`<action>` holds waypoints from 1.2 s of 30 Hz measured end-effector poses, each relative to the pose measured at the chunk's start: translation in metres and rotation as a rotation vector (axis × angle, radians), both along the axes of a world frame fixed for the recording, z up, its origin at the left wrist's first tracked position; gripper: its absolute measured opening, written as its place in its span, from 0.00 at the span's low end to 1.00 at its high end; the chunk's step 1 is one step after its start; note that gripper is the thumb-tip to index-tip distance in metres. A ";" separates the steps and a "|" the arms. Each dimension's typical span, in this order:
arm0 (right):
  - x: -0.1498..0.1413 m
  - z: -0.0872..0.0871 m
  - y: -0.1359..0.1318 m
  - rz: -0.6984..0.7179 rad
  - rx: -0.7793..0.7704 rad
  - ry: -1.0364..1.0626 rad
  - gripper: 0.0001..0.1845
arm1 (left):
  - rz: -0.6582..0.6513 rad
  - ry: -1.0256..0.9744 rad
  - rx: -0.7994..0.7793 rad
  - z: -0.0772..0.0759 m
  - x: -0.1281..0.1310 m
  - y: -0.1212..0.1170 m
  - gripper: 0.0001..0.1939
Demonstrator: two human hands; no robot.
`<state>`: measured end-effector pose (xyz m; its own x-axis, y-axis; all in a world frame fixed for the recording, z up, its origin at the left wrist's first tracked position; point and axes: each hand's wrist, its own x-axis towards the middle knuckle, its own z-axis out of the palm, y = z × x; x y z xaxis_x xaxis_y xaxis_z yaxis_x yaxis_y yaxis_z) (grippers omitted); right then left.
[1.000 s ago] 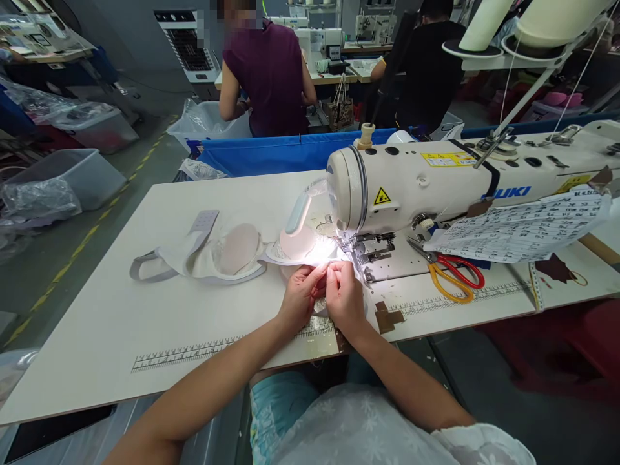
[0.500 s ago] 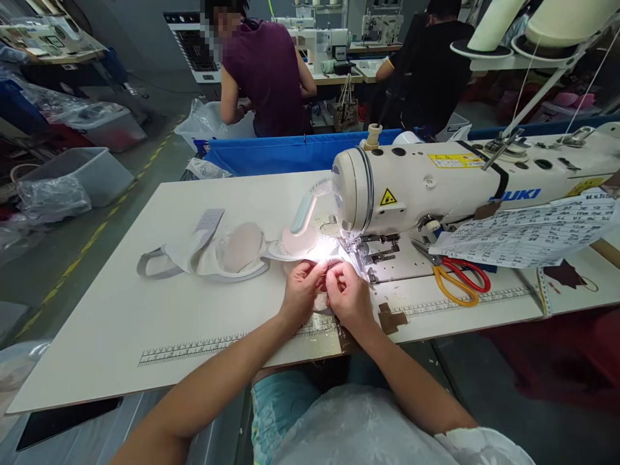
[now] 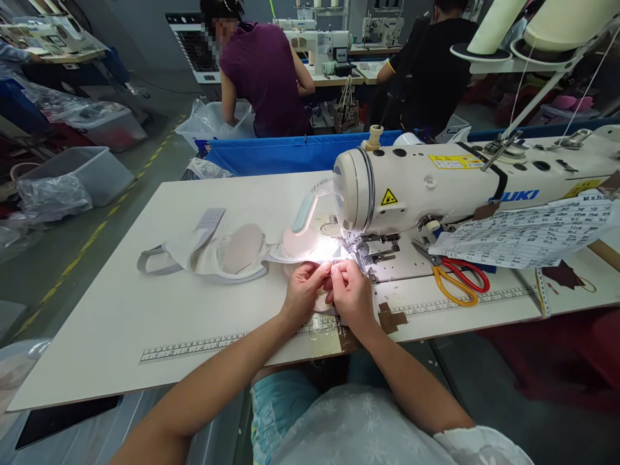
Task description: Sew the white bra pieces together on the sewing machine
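A pale bra point(image 3: 227, 252) lies across the white sewing table point(image 3: 145, 310), its right cup under the lamp glare at the needle of the cream sewing machine point(image 3: 436, 181). My left hand point(image 3: 303, 292) and my right hand point(image 3: 349, 292) meet just in front of the presser foot, fingertips pinched together on the edge of the bra fabric. What exactly sits between the fingertips is washed out by the light.
Orange-and-red scissors point(image 3: 458, 276) and a printed paper sheet point(image 3: 527, 232) lie right of the needle. A blue cloth bin point(image 3: 271, 155) runs behind the table. Two people work at machines farther back. Plastic tubs point(image 3: 77, 174) stand on the floor at left.
Both hands stayed pinched on the fabric by the needle, with small finger shifts. The view moved slightly. The person in the purple top bent toward the plastic bag.
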<state>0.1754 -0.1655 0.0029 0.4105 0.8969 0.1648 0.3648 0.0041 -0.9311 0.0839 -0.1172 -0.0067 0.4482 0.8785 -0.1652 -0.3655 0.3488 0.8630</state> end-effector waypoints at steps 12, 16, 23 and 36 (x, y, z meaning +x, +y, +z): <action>0.022 0.009 -0.013 -0.206 0.221 -0.603 0.09 | 0.070 -0.031 0.086 -0.002 -0.003 0.003 0.11; 0.033 0.015 -0.007 -0.109 0.196 -0.361 0.12 | 0.044 -0.027 0.080 0.000 -0.004 0.003 0.12; 0.047 0.021 -0.006 -0.115 0.170 -0.442 0.13 | 0.019 0.018 0.110 0.002 -0.006 0.005 0.12; 0.035 0.009 0.013 0.095 0.034 0.196 0.11 | -0.062 0.015 0.112 -0.001 -0.006 0.004 0.14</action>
<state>0.2104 -0.1525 0.0118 0.3512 0.9285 0.1204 0.1728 0.0621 -0.9830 0.0778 -0.1131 -0.0072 0.5007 0.8624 -0.0749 -0.3325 0.2715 0.9032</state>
